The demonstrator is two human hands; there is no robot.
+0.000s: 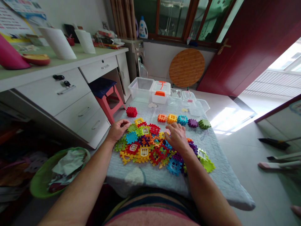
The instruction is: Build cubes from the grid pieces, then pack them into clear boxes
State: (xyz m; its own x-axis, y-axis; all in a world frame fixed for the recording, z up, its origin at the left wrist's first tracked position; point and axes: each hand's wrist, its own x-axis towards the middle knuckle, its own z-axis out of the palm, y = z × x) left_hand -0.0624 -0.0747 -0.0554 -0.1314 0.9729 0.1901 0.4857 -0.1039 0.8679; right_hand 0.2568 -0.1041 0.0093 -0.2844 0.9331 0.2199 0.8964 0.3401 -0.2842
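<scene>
Plastic interlocking tiles (156,142) lay heaped longest left to right, my curled right hand (176,136) above them, my narrowed left hand (118,129) at their left edge, any grip hidden.

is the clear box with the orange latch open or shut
It looks shut: the clear lid, with its orange handle, covers the box. Whether the orange latch is locked, I cannot tell.
</scene>
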